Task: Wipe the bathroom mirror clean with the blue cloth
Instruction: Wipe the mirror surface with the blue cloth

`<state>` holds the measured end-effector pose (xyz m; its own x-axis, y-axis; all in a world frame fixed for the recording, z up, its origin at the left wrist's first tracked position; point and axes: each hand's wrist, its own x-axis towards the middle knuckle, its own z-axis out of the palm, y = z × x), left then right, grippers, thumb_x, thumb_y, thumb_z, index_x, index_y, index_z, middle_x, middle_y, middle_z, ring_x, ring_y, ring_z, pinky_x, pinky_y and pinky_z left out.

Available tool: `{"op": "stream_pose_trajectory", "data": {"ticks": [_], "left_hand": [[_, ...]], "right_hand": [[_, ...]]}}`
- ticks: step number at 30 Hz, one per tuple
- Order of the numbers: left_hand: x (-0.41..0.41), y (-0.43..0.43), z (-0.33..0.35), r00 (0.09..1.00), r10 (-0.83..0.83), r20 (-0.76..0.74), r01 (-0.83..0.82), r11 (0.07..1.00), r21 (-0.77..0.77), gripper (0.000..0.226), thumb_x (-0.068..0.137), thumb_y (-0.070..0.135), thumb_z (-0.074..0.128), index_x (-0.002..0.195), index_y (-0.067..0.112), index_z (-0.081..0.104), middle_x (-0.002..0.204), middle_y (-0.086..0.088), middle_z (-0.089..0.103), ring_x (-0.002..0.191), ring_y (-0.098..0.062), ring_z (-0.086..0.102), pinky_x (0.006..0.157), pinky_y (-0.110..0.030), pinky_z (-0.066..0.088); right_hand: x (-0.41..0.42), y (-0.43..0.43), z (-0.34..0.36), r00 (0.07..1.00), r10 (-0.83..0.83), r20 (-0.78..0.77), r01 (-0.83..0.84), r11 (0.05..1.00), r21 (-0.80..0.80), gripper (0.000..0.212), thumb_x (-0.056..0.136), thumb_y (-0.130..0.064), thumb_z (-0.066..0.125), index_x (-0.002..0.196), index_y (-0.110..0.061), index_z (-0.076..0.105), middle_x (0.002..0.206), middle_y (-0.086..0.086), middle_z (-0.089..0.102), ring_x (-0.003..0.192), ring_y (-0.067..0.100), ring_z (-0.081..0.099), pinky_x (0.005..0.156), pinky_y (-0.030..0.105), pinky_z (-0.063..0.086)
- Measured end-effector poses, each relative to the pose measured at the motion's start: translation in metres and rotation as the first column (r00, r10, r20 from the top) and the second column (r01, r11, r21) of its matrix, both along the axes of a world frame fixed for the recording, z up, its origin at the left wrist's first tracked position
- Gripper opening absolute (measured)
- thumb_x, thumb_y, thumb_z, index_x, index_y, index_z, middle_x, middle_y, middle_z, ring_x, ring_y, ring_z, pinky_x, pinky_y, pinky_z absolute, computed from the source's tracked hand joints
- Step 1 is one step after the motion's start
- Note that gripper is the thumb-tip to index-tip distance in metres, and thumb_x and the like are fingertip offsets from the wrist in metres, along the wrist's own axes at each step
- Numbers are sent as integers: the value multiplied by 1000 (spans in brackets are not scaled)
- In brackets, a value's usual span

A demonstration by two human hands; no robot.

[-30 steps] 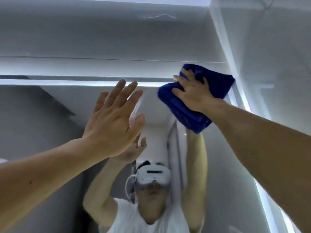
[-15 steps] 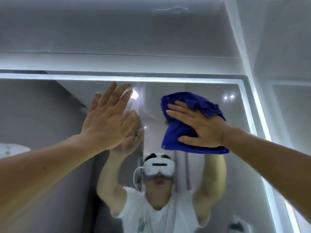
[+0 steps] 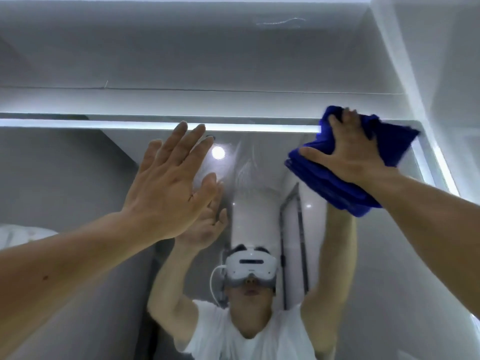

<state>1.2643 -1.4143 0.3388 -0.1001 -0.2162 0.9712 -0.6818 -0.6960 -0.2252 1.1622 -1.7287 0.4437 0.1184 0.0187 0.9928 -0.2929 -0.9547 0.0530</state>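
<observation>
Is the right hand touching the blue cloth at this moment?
Touching. The head view shows the right hand spread flat on the blue cloth, palm and fingers pressing straight into the fabric, no gap.

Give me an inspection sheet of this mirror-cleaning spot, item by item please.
Surface: mirror with faint streaks in the middle, lit strip along its top edge.
Job's things: blue cloth, folded, at the mirror's upper right corner.
Clutter: nothing seen.
Grips: left hand open, fingers straight, by the glass; right hand presses the cloth to the glass.
Cables: white cable at the reflected headset.
Surroundings: grey wall above the mirror.
</observation>
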Motion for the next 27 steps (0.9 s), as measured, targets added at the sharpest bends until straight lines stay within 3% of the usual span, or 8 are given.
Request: {"op": "stream_pose_trajectory", "data": {"ticks": [7, 10, 13, 15, 19, 22, 25, 27], "left_hand": [[3, 12, -15, 1000, 11, 9, -11, 1000, -15, 75, 89, 58, 9, 155, 26, 18, 164, 10, 5, 149, -5, -10, 119, -31, -9], [0, 19, -20, 999, 33, -16, -34, 999, -34, 76, 87, 55, 10, 155, 23, 22, 164, 8, 8, 150, -7, -6, 121, -35, -5], [-9, 19, -23, 998, 63, -29, -64, 997, -33, 76, 87, 54, 11, 155, 22, 23, 164, 6, 9, 151, -9, -6, 122, -39, -1], [-14, 14, -22, 996, 71, -47, -72, 997, -21, 78, 86, 56, 9, 155, 22, 20, 164, 7, 6, 150, -7, -9, 122, -38, -3], [-20, -5, -19, 997, 45, -65, -45, 999, -4, 80, 85, 60, 7, 156, 24, 18, 164, 8, 3, 149, -6, -10, 121, -36, -5], [-24, -25, -19, 998, 14, -53, -14, 1000, 0, 80, 86, 60, 7, 155, 23, 20, 164, 7, 6, 150, -8, -6, 121, -38, -2], [-29, -42, -21, 999, -24, -39, 25, 999, 21, 77, 87, 58, 9, 155, 23, 20, 164, 8, 7, 150, -8, -5, 121, -38, -3], [-30, -48, -22, 999, -31, -28, 32, 999, 21, 75, 89, 57, 11, 155, 24, 20, 164, 9, 7, 150, -7, -5, 121, -38, -3]], "right_hand": [[84, 127, -4, 972, -9, -236, -79, 930, -359, 120, 64, -98, 22, 156, -22, 11, 165, -3, -1, 151, 16, -7, 118, 47, -4], [105, 161, -45, 950, 4, -312, -169, 848, -502, 108, 74, -89, 30, 157, -22, 12, 165, -2, 4, 152, 21, 1, 122, 49, 7], [103, 161, -93, 884, 51, -465, -303, 820, -486, 102, 77, -84, 40, 156, -27, 11, 165, -5, 2, 150, 23, 13, 119, 45, 22], [91, 146, -121, 873, 21, -486, -328, 763, -557, 95, 79, -81, 43, 155, -30, 20, 164, -7, 12, 146, 21, 21, 116, 38, 18], [46, 76, -134, 828, -96, -552, -363, 659, -659, 78, 86, -71, 49, 151, -30, 35, 164, -11, 11, 151, 9, -1, 121, 40, 11], [4, 7, -115, 876, -61, -478, -246, 797, -552, 77, 85, -78, 39, 150, -37, 34, 164, -14, 7, 151, 9, -4, 120, 49, 18], [-26, -32, -88, 971, 75, -227, -118, 976, -182, 79, 82, -81, 34, 150, -41, 32, 164, -13, 6, 151, 11, -4, 118, 57, 19], [-21, -29, -76, 999, 39, -11, -38, 996, 86, 74, 87, -77, 34, 151, -39, 29, 165, -8, 5, 151, 17, -6, 117, 57, 13]]}}
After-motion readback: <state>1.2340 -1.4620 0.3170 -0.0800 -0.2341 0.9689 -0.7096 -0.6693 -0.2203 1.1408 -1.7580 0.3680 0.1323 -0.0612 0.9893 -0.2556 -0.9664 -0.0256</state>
